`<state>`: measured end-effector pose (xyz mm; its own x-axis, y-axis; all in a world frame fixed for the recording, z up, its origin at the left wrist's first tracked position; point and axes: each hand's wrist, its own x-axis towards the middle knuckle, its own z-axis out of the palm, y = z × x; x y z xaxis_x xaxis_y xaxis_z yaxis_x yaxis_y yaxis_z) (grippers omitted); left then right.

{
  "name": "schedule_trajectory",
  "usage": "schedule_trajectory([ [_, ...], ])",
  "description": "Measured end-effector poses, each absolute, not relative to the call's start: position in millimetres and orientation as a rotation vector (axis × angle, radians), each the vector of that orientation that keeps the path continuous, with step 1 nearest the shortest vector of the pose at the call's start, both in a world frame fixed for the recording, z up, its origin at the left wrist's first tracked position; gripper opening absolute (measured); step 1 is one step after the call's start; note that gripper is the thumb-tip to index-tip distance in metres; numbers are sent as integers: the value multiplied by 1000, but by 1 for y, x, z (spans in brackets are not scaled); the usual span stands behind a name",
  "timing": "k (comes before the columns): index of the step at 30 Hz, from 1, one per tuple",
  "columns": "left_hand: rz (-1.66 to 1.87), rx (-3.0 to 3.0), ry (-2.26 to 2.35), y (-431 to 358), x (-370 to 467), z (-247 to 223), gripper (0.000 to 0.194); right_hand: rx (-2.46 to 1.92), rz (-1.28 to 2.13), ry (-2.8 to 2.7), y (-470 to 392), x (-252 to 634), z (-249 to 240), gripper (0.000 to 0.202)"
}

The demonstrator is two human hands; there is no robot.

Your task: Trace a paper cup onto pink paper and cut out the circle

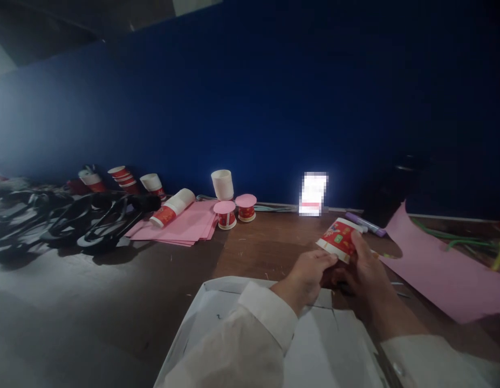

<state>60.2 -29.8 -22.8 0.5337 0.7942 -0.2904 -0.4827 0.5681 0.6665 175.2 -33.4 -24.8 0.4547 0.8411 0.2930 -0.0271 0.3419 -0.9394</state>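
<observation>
A red and white paper cup [337, 237], printed with a coloured pattern, is held tilted between both hands above the table. My left hand [308, 275] pinches its lower left edge with the thumb on the white band. Around its right side wrap the fingers of my right hand [365, 267], some of them hidden behind the cup. Behind the cup lies a purple marker [365, 223]. To the right is a pink paper sheet [444, 275] with a curved piece cut out of it. Below my forearms rests a white tray-like board [217, 302].
Two short red cup pieces topped with pink discs [224, 207] stand near a white cup [223, 185]. Pink sheets [185, 231] lie left under a cup roll [172, 207]. Dark straps [108, 226] crowd the left. A bright phone [313, 194] leans against the blue wall [253, 97]. Green strips [439, 231] lie right.
</observation>
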Motion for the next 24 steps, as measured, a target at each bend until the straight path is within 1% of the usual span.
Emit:
schedule_trajectory([
  [3,771,562,580,-29,58,-25,23,-1086,851,-805,-29,178,-31,38],
  [6,836,495,514,-30,55,-25,26,-1052,925,-665,-26,182,-37,39],
  [10,862,436,468,-32,56,-24,24,-1036,997,-599,-24,184,-40,46],
  [15,871,381,503,-33,59,-24,13,-1030,1026,-586,-26,183,-42,43],
  [18,899,331,531,-33,59,-22,9,-1087,913,-712,-26,182,-44,41],
  [20,897,326,537,-32,59,-22,8,-1202,714,-843,-25,182,-46,43],
  [24,951,289,565,-31,60,-22,6,-1349,343,-1046,-28,185,-50,53],
])
